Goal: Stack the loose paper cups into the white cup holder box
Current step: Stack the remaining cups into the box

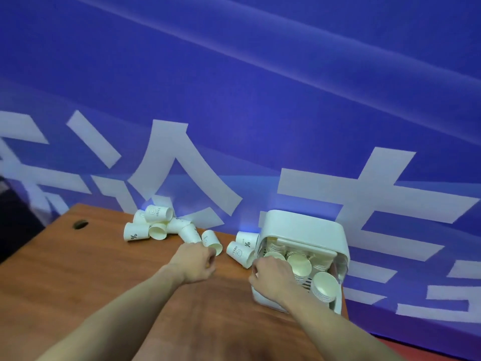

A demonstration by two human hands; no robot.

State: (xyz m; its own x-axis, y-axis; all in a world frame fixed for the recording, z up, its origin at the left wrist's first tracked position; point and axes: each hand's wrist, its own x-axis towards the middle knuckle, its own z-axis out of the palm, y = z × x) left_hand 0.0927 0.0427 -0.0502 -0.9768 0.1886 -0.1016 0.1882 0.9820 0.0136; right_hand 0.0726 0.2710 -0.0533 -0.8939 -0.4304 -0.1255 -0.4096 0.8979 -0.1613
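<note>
Nearest me are my two forearms, reaching out over the brown desk [78, 277] from its near edge. My left hand [196, 259] has its fingers curled at the base of a fallen cup [212, 242], but the knuckles hide the contact, so I cannot tell whether it grips that cup or only touches it. My right hand [270, 277] rests on the near left corner of the white cup holder box [302, 227], fingers bent over its rim as if steadying it. The box stands at the far right corner of the desk with its open side facing me, and stacks of nested cups [299, 264] already sit inside. A pile of loose cups [156, 222] lies on its side along the far edge, left of the box, and two more cups [242, 247] lie just beside the box's left wall. The cup at my left hand lies tipped, its long axis running from that hand's fingertips away toward the far edge, mouth down toward me. My left hand is plainly the nearer one, so I judge the pickup falls to it.
</note>
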